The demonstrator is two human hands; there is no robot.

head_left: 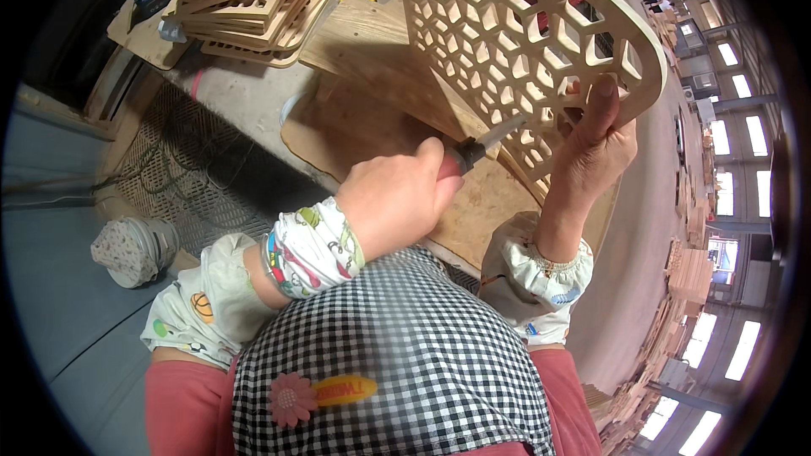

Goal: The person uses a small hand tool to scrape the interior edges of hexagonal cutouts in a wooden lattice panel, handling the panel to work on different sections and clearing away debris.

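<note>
My left hand [395, 196] is closed around the handle of a slim tool with a dark collar and a narrow grey blade, which looks like a file [502, 132]. Its tip meets the lower part of a pale wooden lattice panel [524, 67], among the cut-out holes. The panel stands tilted on edge, with rows of angular openings and a rounded corner at the right. My right hand [587, 156] grips that panel near the rounded corner, thumb on the face toward me; its other fingers are mostly hidden behind the wood.
Under the panel lie wooden boards [372, 42] on a worktable [232, 89]. A stack of similar lattice panels [253, 4] fills the back left. Below left stand a mesh surface [190, 173] and a wrapped round bundle [135, 249]. Piled wood [688, 274] lines the hall at right.
</note>
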